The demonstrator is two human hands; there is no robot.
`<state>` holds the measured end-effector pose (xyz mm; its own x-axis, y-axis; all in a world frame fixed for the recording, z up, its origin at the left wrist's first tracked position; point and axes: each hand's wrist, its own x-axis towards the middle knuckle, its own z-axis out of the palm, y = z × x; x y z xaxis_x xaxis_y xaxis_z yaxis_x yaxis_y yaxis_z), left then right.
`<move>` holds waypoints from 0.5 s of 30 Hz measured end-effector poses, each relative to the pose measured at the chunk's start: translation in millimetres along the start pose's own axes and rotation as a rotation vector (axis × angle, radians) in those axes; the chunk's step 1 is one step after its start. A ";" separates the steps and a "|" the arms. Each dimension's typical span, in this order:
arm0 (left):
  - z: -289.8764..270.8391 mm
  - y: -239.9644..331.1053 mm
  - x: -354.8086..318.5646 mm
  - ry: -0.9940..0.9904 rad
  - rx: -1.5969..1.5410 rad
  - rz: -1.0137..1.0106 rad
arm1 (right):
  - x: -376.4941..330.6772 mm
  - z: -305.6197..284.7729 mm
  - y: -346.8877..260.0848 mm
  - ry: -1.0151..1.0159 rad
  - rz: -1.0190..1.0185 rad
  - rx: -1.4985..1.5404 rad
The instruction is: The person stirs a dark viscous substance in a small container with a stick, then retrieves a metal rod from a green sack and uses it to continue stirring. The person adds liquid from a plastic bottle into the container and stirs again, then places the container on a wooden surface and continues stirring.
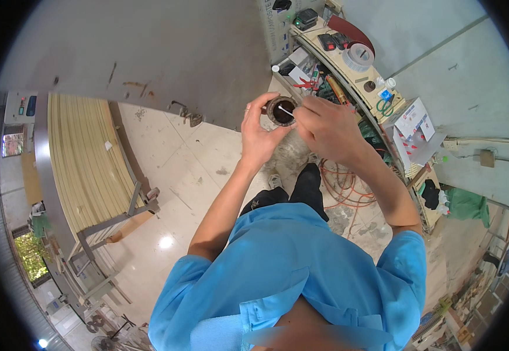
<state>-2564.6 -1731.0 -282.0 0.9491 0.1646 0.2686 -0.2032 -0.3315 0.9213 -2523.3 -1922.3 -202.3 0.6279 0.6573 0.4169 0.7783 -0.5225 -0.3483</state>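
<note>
My left hand (258, 132) is wrapped round a brown cup (272, 119), with the thumb and fingers on either side of it. The cup's round mouth faces up and looks dark inside; whether there is liquid in it I cannot tell. Closed in a pinch, my right hand (327, 126) is at the cup's right side. From its fingers a thin white stick (287, 111) reaches over the rim into the mouth. The stick's other end is hidden in the hand, so I cannot tell whether it is a spoon.
A cluttered bench (377, 105) curves along the right, bearing a tape roll (359, 57), green scissors (385, 106) and an open white carton (413, 126). Orange hose (343, 186) lies coiled on the floor. Stacked cream panels (88, 158) stand left; a grey panel (166, 52) is ahead.
</note>
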 end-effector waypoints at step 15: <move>-24.5 -15.8 -31.8 0.000 -0.076 0.029 | -6.2 14.8 -39.4 -0.063 -0.051 0.034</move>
<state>-2597.4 -1708.2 -298.3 0.9425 0.1566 0.2952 -0.2479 -0.2647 0.9319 -2558.0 -1897.8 -203.6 0.5844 0.7159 0.3821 0.8079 -0.4690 -0.3569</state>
